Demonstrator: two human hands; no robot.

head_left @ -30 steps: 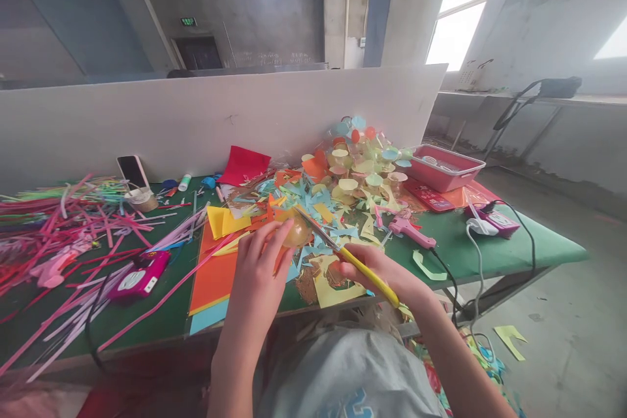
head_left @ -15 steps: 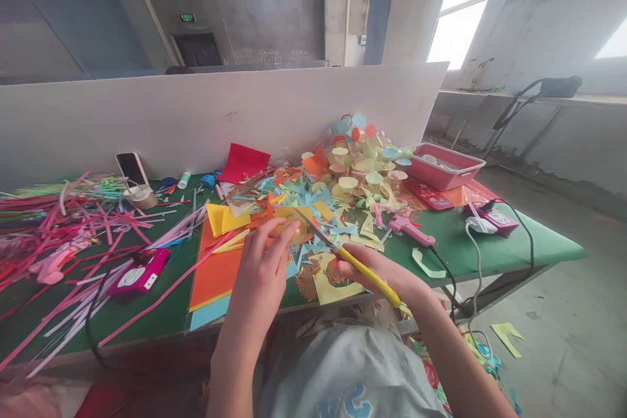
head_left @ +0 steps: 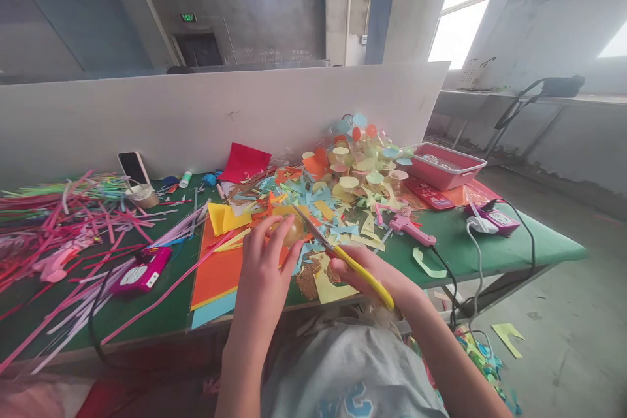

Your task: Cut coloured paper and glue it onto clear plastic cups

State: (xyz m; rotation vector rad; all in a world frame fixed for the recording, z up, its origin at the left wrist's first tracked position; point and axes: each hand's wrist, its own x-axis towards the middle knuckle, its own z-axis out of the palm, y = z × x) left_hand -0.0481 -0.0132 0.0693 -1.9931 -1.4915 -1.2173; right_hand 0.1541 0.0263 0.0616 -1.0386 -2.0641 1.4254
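A small round amber ball (head_left: 294,231) is showing more than it was a moment ago, pinched between the fingertips of my left hand (head_left: 262,268) above an orange paper sheet (head_left: 213,268); my right hand (head_left: 355,269) is gripping yellow-handled steel scissors (head_left: 373,286), blades pressed together beside the ball.

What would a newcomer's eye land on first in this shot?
The heap of bright paper scraps and pale plastic discs in the middle of the green table stands out first. Just in front of it, the right hand holds yellow-handled scissors beside a shiny gold ball in the left hand. To the left, a tangle of pink and red strips sprawls across the table.
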